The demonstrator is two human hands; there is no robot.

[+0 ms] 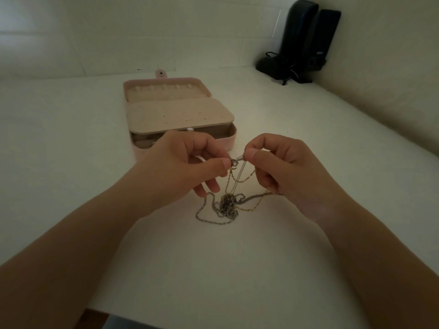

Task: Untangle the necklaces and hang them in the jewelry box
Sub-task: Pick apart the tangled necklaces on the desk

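Item one, as I log it: a tangled clump of thin silver and gold chain necklaces point(228, 206) on the white counter point(237, 269), loops spread around it and several strands rising to a small silver clasp point(237, 160) held just above. I note the left hand point(183, 167) and right hand point(280, 167) each with grip pinching that clasp, thumb to forefinger. Item two: an open pink rectangular jewelry box point(177, 115) with beige lining, just beyond the hands; black speakers point(301, 41) in the far corner.
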